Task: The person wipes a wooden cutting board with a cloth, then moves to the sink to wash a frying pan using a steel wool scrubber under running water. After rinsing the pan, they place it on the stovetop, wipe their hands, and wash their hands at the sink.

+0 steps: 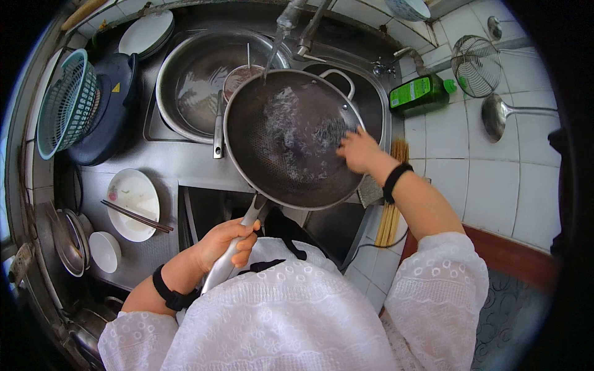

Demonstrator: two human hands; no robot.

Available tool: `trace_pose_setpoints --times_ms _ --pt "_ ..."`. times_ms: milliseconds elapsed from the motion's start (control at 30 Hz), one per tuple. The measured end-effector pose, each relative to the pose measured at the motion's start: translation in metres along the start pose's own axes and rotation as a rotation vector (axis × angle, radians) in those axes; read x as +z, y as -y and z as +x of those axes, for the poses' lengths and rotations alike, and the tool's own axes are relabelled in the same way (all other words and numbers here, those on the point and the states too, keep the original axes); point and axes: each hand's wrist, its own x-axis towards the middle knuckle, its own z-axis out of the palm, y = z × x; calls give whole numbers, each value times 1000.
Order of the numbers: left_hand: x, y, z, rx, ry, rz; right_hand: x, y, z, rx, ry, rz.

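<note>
My left hand is wrapped around the metal handle of a large dark wok, which is tilted over the sink. Water runs from the faucet into the wok's far side, and a rippling film of it covers the inner surface. At the wok's right side, the fingertips of my right hand grip the edge of a dark metal scouring pad, slightly blurred. A loop handle sits on the far rim. Behind the wok, a steel basin holds water.
A reddish strainer or cup and a knife-like handle show beside the wok. Left stand a plate with chopsticks, a white bowl and a plastic basket. Right are a green-labelled bottle and a bamboo brush.
</note>
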Motion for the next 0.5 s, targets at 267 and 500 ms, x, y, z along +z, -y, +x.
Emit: trace_pose_setpoints --times_ms 267,500 --pt "0 1 10 0 -17 -93 -15 68 -44 -431 -75 812" --pt "0 -6 4 -46 114 -165 -2 10 -57 -88 4 394"
